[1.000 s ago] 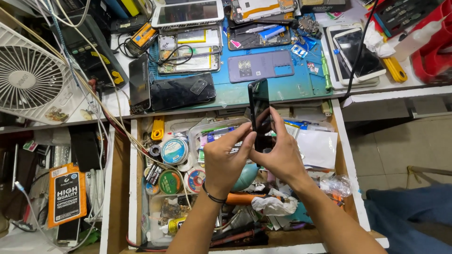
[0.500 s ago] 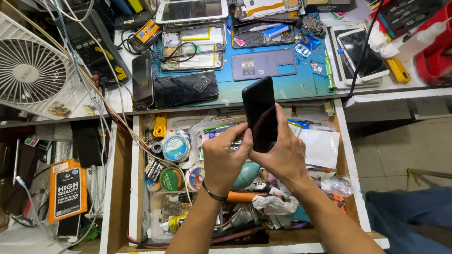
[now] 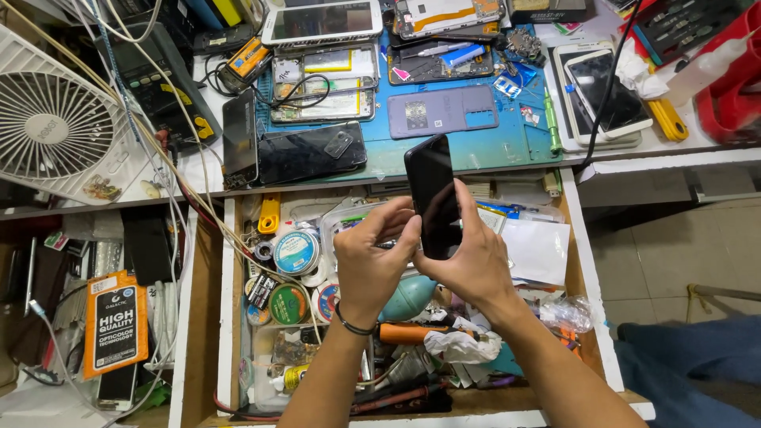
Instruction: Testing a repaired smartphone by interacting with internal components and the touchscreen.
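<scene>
You hold a black, glossy rectangular smartphone [image 3: 434,194] upright over the open wooden drawer [image 3: 230,317], its dark screen turned towards you and its top edge reaching up in front of the blue work mat [image 3: 476,147]. Your right hand [image 3: 476,265] wraps the lower half of the phone from the right, fingers closed around its edge and the thumb lying along its right side. Your left hand [image 3: 372,261] meets it from the left: the fingers curl in and the fingertips press the phone's lower left edge, so both hands grip the same phone tightly. A thin dark band sits on your left wrist.

Below your hands the drawer is crowded. Round rolls of tape and solder [image 3: 295,252] lie just left of your left hand, a teal rubber air blower bulb [image 3: 406,295] shows between your wrists, and an orange-handled tool [image 3: 404,333] lies under your forearms beside crumpled white tissue [image 3: 460,347]. White paper sheets [image 3: 535,250] fill the drawer's right side.

On the mat beyond the phone lie a grey-purple phone back cover [image 3: 444,111], a second black phone with a cracked, glossy face [image 3: 309,152], and an opened phone frame with yellow-labelled battery [image 3: 325,83]. A white desk fan [image 3: 47,127] stands at the far left, and white-framed phones [image 3: 602,91] are stacked at the right.
</scene>
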